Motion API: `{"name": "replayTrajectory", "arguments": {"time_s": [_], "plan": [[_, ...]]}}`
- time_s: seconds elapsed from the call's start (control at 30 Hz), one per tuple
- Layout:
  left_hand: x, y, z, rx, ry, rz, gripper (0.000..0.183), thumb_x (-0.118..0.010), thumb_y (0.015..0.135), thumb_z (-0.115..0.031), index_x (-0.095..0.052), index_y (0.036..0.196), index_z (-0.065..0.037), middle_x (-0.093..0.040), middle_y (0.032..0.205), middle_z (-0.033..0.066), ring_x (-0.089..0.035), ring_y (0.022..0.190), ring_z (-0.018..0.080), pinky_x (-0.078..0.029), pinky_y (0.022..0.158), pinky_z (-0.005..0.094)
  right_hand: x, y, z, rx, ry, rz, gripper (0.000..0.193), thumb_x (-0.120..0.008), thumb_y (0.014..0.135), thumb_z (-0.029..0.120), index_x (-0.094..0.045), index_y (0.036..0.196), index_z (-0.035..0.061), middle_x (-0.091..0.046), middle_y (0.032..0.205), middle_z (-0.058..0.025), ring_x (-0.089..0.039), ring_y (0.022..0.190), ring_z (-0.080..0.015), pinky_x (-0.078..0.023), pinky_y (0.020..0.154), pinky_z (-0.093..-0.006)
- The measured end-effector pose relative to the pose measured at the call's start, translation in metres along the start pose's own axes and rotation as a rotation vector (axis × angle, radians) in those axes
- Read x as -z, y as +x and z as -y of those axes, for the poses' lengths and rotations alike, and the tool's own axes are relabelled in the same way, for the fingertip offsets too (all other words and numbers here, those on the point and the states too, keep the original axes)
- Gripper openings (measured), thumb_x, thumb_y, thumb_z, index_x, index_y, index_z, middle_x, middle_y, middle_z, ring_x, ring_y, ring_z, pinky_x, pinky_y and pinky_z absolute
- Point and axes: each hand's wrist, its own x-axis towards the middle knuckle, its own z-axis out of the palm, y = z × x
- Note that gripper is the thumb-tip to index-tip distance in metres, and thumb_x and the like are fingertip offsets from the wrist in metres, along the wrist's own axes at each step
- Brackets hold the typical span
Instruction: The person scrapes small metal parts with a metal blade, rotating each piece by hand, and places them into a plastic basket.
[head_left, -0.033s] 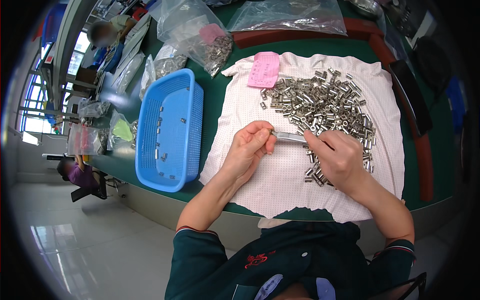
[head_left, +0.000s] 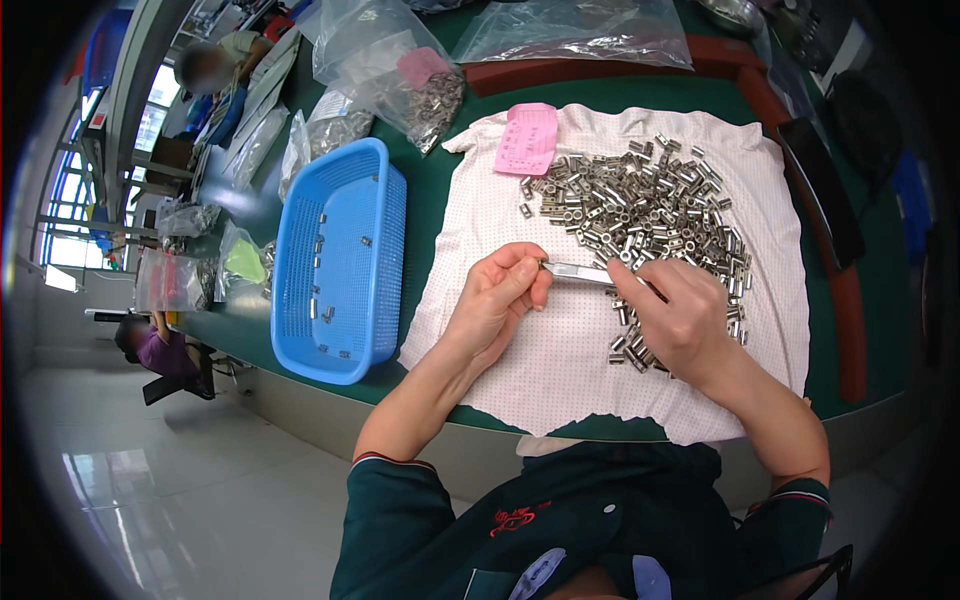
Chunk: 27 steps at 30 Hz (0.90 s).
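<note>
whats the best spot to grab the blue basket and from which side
Likely the middle of the long right-hand rim of the blue basket, coming from the right: that raised edge faces the pale cloth, while plastic bags lie beyond the left side. Keep it level, since small metal pieces lie loose inside.

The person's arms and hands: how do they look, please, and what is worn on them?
Both the left hand and the right hand are bare, as are the forearms. The short sleeves are dark green, their cuffs edged with thin red and white stripes.
</note>
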Motion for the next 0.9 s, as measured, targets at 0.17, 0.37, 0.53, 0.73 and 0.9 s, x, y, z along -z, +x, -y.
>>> {"name": "replayTrajectory", "arguments": {"time_s": [0.17,0.37,0.53,0.73,0.9], "plan": [[0.004,0.001,-0.002,0.018,-0.018,0.026,0.016,-0.051,0.087,-0.014,-0.052,0.096,-0.001,-0.054,0.07,0.0032,-0.047,0.06,0.0086,-0.04,0.06,0.0206,-0.001,0.0,-0.002,0.066,-0.082,-0.008,0.034,-0.056,0.059,-0.001,-0.063,0.092,0.0037,-0.048,0.062,-0.0032,-0.05,0.053,-0.0157,-0.04,0.044,-0.0279],[0.001,0.002,0.002,-0.033,0.034,-0.005,0.014,-0.051,0.087,-0.012,-0.052,0.096,-0.002,-0.055,0.071,0.0036,-0.048,0.061,0.0085,-0.04,0.061,0.0201,0.001,-0.001,0.003,-0.107,0.147,0.035,0.028,-0.059,0.065,-0.004,-0.063,0.092,0.0007,-0.051,0.059,-0.0074,-0.05,0.048,-0.0182,-0.04,0.042,-0.0292],[-0.003,0.002,0.004,-0.217,0.19,-0.051,0.007,-0.049,0.087,-0.005,-0.049,0.093,-0.002,-0.054,0.073,0.0045,-0.053,0.066,0.0087,-0.044,0.063,0.0193,0.0,-0.003,0.005,-0.29,0.388,0.092,0.022,-0.061,0.071,0.0,-0.063,0.093,0.0006,-0.052,0.058,-0.0096,-0.051,0.047,-0.0189,-0.04,0.041,-0.0292],[-0.004,-0.002,0.001,-0.21,0.185,-0.066,0.01,-0.051,0.086,-0.006,-0.05,0.095,-0.001,-0.055,0.076,0.0048,-0.052,0.068,0.0094,-0.043,0.066,0.0213,-0.011,-0.007,-0.006,-0.041,0.094,-0.049,0.024,-0.058,0.069,0.004,-0.063,0.092,0.0034,-0.049,0.059,-0.0027,-0.05,0.05,-0.0145,-0.04,0.042,-0.0271],[-0.003,0.001,-0.002,-0.1,0.129,-0.044,0.011,-0.049,0.088,-0.009,-0.05,0.096,-0.002,-0.054,0.071,0.0037,-0.05,0.064,0.0087,-0.042,0.063,0.0201,-0.003,-0.005,-0.009,0.067,-0.083,-0.07,0.029,-0.059,0.064,0.006,-0.065,0.093,0.0043,-0.052,0.064,-0.0007,-0.048,0.052,-0.011,-0.037,0.042,-0.0223]]}}
